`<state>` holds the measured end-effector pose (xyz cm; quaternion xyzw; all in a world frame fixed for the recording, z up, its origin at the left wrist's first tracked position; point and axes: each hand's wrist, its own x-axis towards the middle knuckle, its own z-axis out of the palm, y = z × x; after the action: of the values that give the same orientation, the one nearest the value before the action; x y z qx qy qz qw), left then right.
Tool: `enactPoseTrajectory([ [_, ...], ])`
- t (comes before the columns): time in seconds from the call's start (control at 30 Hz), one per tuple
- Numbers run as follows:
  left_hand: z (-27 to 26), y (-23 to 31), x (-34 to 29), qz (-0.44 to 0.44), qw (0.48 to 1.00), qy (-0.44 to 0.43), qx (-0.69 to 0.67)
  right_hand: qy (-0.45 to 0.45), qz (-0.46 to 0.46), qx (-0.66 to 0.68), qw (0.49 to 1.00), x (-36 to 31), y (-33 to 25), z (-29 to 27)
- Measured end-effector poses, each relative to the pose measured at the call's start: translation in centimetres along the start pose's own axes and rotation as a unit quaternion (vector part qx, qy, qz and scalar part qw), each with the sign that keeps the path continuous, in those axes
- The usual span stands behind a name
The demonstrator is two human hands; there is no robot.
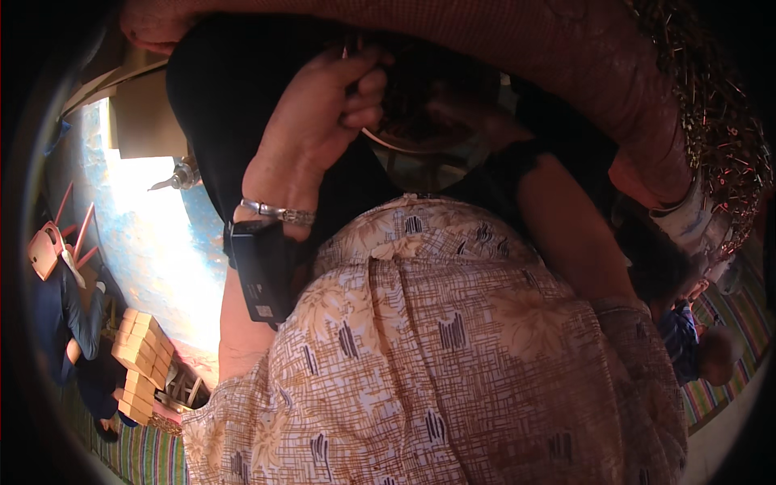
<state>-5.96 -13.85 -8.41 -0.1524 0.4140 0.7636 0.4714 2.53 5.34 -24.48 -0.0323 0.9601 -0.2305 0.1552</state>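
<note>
My left hand (333, 101) is raised above my lap with its fingers curled closed. A thin pale tip shows by the thumb, but what the fingers hold is too small to name. Around the left wrist are a metal bracelet (279, 212) and a black box (260, 271). My right hand (477, 113) lies in deep shadow, blurred, and its fingers cannot be made out. It is over or beside a round tray (396, 146) with dark contents, between my knees. A dark band (517, 162) circles the right wrist.
Pinkish-brown cloth (517, 40) arches across the far side. Brown loose bits (719, 121) lie at the far right. To the left are a metal fitting (184, 175), stacked tan blocks (144, 347), a pink chair (47, 249) and a person (69, 315). Another person (683, 339) is at right.
</note>
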Motion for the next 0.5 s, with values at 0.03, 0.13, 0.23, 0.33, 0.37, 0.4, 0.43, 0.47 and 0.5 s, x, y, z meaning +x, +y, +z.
enactPoseTrajectory([
  [0.03, 0.0, 0.0, 0.1, 0.000, 1.000, -0.002, 0.004, -0.002, -0.001, 0.000, 1.000, 0.0, 0.0, 0.1],
  [0.13, -0.7, 0.1, 0.6, 0.007, 1.000, -0.028, 0.005, -0.004, -0.009, -0.002, 1.000, 0.3, -0.5, 0.2],
  [0.23, -0.9, 0.1, 0.8, 0.011, 0.999, -0.048, 0.000, -0.007, -0.023, -0.003, 1.000, 0.0, -0.8, 0.0],
  [0.33, -0.4, 0.2, 0.6, 0.010, 0.999, -0.034, 0.004, -0.015, -0.034, -0.001, 0.999, -0.7, -1.1, -0.2],
  [0.37, -0.3, 0.2, 0.5, 0.008, 1.000, -0.023, 0.009, -0.019, -0.039, 0.001, 0.999, -0.9, -1.3, -0.2],
  [0.4, -0.4, 0.2, 0.6, 0.008, 1.000, -0.024, 0.009, -0.021, -0.042, 0.000, 0.999, -1.1, -1.4, -0.3],
  [0.43, -0.7, 0.2, 0.6, 0.013, 0.999, -0.038, 0.002, -0.022, -0.044, 0.000, 0.999, -1.2, -1.5, -0.4],
  [0.47, -0.8, 0.2, 0.6, 0.019, 0.998, -0.051, -0.005, -0.023, -0.046, 0.000, 0.999, -1.3, -1.6, -0.6],
  [0.5, -0.8, 0.2, 0.6, 0.019, 0.998, -0.051, -0.005, -0.024, -0.048, 0.000, 0.999, -1.4, -1.8, -0.6],
])
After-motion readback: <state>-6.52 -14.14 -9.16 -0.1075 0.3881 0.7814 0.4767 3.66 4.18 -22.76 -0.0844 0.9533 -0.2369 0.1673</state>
